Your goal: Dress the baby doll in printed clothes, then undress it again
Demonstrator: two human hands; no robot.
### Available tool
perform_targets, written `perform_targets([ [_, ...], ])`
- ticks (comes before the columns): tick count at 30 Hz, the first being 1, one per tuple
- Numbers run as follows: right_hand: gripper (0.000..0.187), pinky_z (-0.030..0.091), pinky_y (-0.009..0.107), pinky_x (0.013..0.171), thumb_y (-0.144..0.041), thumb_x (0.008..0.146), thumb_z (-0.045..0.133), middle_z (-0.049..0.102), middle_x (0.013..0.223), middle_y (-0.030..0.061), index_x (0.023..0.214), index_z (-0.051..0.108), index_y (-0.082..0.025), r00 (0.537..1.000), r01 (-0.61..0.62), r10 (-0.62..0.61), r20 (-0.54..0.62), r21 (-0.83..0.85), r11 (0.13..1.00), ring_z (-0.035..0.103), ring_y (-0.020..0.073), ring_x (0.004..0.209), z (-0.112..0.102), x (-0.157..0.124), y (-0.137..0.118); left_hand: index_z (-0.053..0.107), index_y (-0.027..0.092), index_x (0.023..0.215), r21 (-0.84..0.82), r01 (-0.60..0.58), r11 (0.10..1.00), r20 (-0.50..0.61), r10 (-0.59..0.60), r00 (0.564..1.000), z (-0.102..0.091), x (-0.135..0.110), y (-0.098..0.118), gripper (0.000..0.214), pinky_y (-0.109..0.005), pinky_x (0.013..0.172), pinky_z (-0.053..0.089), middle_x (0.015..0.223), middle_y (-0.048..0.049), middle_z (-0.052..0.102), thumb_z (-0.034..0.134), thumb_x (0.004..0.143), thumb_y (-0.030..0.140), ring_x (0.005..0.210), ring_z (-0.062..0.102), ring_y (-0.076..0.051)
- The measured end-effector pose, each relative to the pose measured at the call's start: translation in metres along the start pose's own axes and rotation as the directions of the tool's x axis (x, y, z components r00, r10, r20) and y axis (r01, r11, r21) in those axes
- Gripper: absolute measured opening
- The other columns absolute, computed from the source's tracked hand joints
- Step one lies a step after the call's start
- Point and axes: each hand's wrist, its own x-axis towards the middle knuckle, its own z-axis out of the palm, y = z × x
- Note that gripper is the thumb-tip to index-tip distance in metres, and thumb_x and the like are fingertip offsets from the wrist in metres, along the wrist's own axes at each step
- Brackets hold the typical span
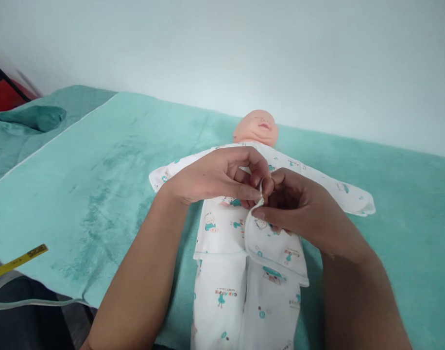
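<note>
A baby doll [257,127] lies on its back on a teal blanket [98,184], head toward the wall. It wears a white printed shirt [222,226] and matching white trousers [222,296]. Both my hands meet over the doll's chest. My left hand [215,176] pinches the shirt's front edge between thumb and fingers. My right hand [299,206] is closed on the overlapping front flap [269,250] of the shirt, right beside the left fingertips. What the fingertips hold at the edge is too small to make out.
A yellow measuring tape [16,261] lies at the blanket's near left edge. A folded teal cloth [31,118] sits at the far left, with a red and black object [4,90] behind it. A pale wall [244,53] runs along the back.
</note>
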Motion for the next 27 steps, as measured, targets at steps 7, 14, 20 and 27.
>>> perform_targets([
  [7,0.033,0.036,0.022,0.042,-0.034,0.073,0.079,0.050,0.063,-0.0054,0.076,0.048,-0.023,0.997,0.034,-0.043,-0.071,-0.116,0.993,0.047,0.0086,0.051,0.005,0.001,0.007,0.060,0.019,0.085,0.158,0.047,0.986,-0.060,-0.038,0.998,0.005,-0.007,0.005,0.017,-0.023,0.052,0.043,0.078,-0.0018,0.067,0.069,0.073,0.011,0.066,0.062,-0.012],
  [14,0.028,0.034,0.022,0.046,-0.028,0.075,0.073,0.049,0.065,-0.0045,0.074,0.046,-0.023,0.985,0.053,-0.113,-0.128,-0.398,0.916,0.043,0.0088,0.055,0.016,-0.002,0.000,0.060,0.018,0.084,-0.048,-0.096,0.994,-0.478,0.061,0.876,0.038,-0.044,-0.035,0.016,-0.025,0.071,0.049,0.085,-0.0014,0.067,0.073,0.076,0.020,0.079,0.064,-0.012],
  [20,0.027,0.035,0.023,0.049,-0.030,0.074,0.075,0.054,0.071,-0.0035,0.077,0.049,-0.023,0.979,0.070,-0.146,-0.144,-0.436,0.897,0.044,0.0096,0.059,0.021,-0.001,0.001,0.062,0.018,0.085,-0.173,-0.226,0.959,-0.587,0.084,0.805,0.051,-0.054,-0.052,0.021,-0.026,0.082,0.050,0.099,-0.0029,0.069,0.079,0.072,0.021,0.090,0.066,-0.013],
  [27,0.027,0.038,0.023,0.051,-0.027,0.072,0.077,0.057,0.076,-0.0021,0.081,0.051,-0.022,0.988,0.064,-0.109,-0.111,-0.345,0.936,0.048,0.0104,0.063,0.019,0.000,0.004,0.063,0.020,0.087,-0.112,-0.175,0.978,-0.598,0.075,0.798,0.051,-0.049,-0.053,0.020,-0.025,0.076,0.049,0.089,-0.0010,0.070,0.077,0.073,0.024,0.084,0.066,-0.013],
])
